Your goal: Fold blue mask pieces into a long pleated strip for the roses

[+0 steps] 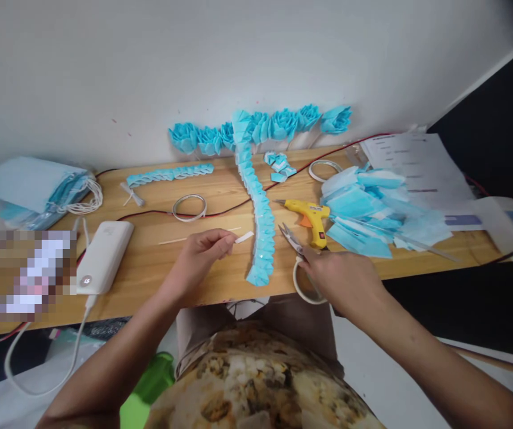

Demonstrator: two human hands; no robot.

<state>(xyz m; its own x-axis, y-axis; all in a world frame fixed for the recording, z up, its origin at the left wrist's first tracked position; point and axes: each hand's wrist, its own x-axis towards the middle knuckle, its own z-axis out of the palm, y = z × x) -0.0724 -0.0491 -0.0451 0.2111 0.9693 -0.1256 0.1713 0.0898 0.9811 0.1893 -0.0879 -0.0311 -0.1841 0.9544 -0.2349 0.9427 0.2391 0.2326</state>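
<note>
Between the thumb and fingers of my left hand [207, 247] is a short white strip [244, 237], its free end pointing right. My right hand [343, 274] grips a pair of scissors [291, 238] with blades slightly apart, pointing up and left. A long chain of folded blue pieces [260, 214] lies between my hands and runs to the back of the table. Thin sticks [173, 241] lie behind my left hand. Just beyond the scissors is a yellow glue gun [310, 217]. A roll of white tape [299, 283] sits at the table edge, partly hidden by my right hand.
Several blue paper flowers [284, 123] line the wall. A pile of blue sheets [363, 202] lies right, a bagged stack [37, 187] left. A white power bank [105, 256] with cables stands near a blurred phone [35, 274]. A red-black cord [233, 208] crosses the table [220, 286].
</note>
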